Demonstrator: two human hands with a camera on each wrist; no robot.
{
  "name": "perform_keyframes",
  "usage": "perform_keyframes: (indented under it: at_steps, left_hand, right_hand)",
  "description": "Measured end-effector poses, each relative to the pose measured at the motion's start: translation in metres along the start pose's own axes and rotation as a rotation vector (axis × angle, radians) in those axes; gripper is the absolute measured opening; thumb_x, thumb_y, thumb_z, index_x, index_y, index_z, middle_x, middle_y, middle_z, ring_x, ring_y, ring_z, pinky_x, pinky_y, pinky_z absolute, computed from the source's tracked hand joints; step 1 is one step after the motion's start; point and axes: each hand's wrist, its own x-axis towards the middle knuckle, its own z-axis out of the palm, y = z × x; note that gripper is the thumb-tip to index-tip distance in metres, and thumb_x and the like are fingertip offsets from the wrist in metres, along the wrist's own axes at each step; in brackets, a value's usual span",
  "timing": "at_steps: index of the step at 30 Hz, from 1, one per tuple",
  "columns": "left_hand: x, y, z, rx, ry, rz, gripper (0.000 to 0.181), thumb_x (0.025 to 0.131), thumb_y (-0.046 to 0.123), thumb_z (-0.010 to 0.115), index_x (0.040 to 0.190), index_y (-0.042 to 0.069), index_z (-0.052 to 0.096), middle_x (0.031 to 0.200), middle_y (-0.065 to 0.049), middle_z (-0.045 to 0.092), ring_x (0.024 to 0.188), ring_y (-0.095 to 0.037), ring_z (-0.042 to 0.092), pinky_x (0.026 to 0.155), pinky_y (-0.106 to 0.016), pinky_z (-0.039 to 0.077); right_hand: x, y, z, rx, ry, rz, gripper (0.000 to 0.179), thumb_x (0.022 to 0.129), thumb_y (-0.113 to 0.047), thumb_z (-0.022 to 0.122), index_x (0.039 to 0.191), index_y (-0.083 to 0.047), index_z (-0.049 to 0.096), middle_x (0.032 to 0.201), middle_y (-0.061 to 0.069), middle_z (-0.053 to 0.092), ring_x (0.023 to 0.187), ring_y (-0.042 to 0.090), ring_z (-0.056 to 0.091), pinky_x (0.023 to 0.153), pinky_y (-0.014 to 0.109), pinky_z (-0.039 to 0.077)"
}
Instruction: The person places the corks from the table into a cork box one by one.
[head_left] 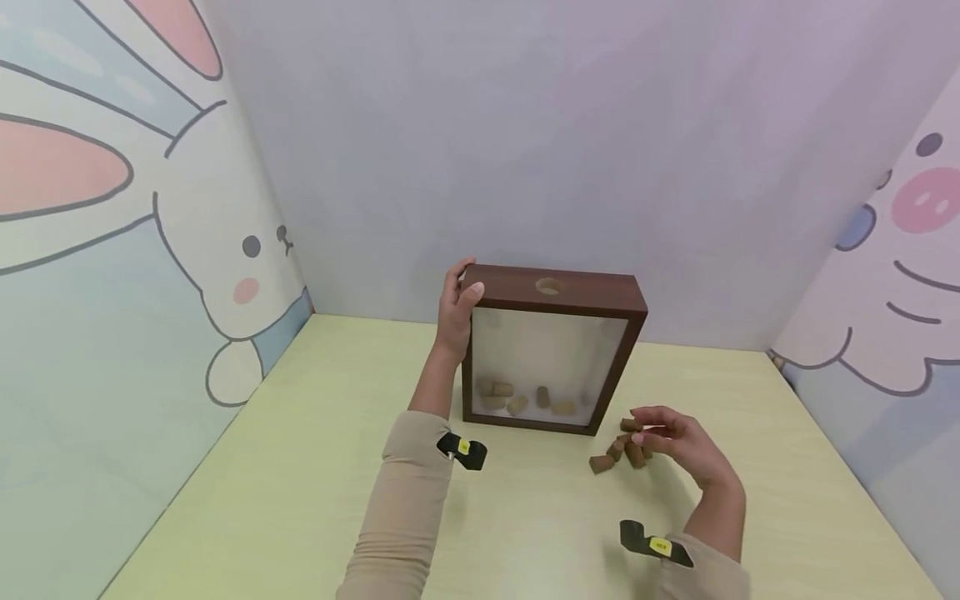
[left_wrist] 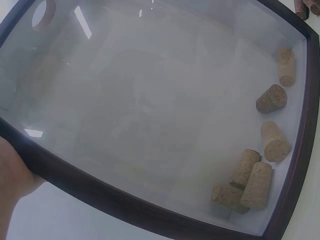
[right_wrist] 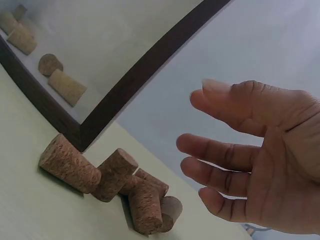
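Note:
A dark brown framed box (head_left: 555,290) with a clear front stands upright on the table, a round hole in its top. My left hand (head_left: 456,312) grips its upper left corner, thumb on the front edge and fingers behind. Several tapered corks (left_wrist: 257,185) lie inside along the bottom. Outside, by the box's lower right corner, is a small pile of loose corks (right_wrist: 145,207). Just over this pile hovers my right hand (head_left: 678,442); in the right wrist view its fingers (right_wrist: 220,152) are spread loosely, with nothing between them and the thumb.
The pale yellow-green table (head_left: 337,483) meets a plain light wall (head_left: 525,150) behind the box. Side walls carry cartoon animals, a rabbit (head_left: 217,267) on the left and a pink-nosed figure (head_left: 915,250) on the right. A small black mount (head_left: 462,450) sits on the left sleeve.

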Motion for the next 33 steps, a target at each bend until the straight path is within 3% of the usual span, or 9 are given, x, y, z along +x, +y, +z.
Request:
perform_keyframes:
  at_steps: [7,14,20,22,25,29,33]
  left_hand:
    - [0.004,-0.011,-0.001,0.015,0.023,-0.003,0.070,0.080,0.044,0.049,0.141,0.014,0.034,0.144,-0.005,0.022,0.106,-0.017,0.034,0.091,-0.036,0.029]
    - [0.004,-0.011,-0.001,0.022,0.035,-0.006,0.071,0.078,0.046,0.049,0.140,0.016,0.035,0.143,-0.003,0.024,0.106,-0.018,0.035,0.092,-0.038,0.029]
    - [0.002,-0.008,-0.001,0.002,0.013,-0.020,0.067,0.083,0.035,0.048,0.142,0.009,0.031,0.147,-0.009,0.018,0.109,-0.017,0.032,0.093,-0.037,0.027]
    - [0.000,-0.004,0.001,0.003,0.008,-0.028,0.067,0.082,0.032,0.047,0.142,0.006,0.030,0.147,-0.012,0.017,0.109,-0.017,0.032,0.093,-0.037,0.028]
    - [-0.006,0.008,0.004,0.011,0.007,-0.031,0.068,0.082,0.031,0.046,0.142,0.003,0.030,0.147,-0.016,0.017,0.109,-0.017,0.032,0.092,-0.037,0.028]
    - [-0.011,0.021,0.008,0.006,0.013,-0.016,0.067,0.082,0.030,0.046,0.140,0.000,0.030,0.145,-0.018,0.020,0.107,-0.018,0.034,0.092,-0.037,0.029]
    - [-0.012,0.022,0.008,0.001,0.012,-0.015,0.066,0.082,0.029,0.046,0.140,0.001,0.031,0.142,-0.017,0.022,0.102,-0.016,0.035,0.089,-0.035,0.029]
  right_hand:
    - [0.004,0.009,0.006,-0.116,-0.038,0.104,0.042,0.082,-0.014,0.069,0.118,0.005,0.058,0.108,0.019,0.062,0.094,0.024,0.058,0.079,0.031,0.043]
    - [0.012,0.009,0.014,-0.200,-0.028,0.123,0.028,0.077,-0.007,0.072,0.103,0.003,0.065,0.093,0.012,0.062,0.086,0.024,0.053,0.072,0.033,0.044]
    - [0.013,0.013,0.018,-0.211,-0.019,0.133,0.022,0.076,-0.004,0.073,0.097,0.002,0.068,0.120,0.025,0.055,0.112,0.037,0.048,0.067,0.030,0.047]
    - [0.012,0.014,0.019,-0.224,-0.020,0.136,0.019,0.076,-0.005,0.073,0.094,0.001,0.068,0.130,0.028,0.046,0.113,0.040,0.046,0.067,0.031,0.047]
    - [0.010,0.014,0.021,-0.241,-0.008,0.153,0.014,0.077,-0.003,0.072,0.090,0.000,0.069,0.131,0.029,0.045,0.113,0.039,0.047,0.067,0.031,0.046]
    - [0.007,0.009,0.020,-0.263,0.026,0.148,0.014,0.078,-0.003,0.070,0.091,0.000,0.069,0.116,0.023,0.057,0.097,0.031,0.054,0.066,0.031,0.044]
    - [0.005,0.000,0.016,-0.253,0.056,0.131,0.019,0.079,-0.006,0.070,0.096,0.001,0.068,0.104,0.015,0.063,0.081,0.022,0.053,0.068,0.032,0.043]
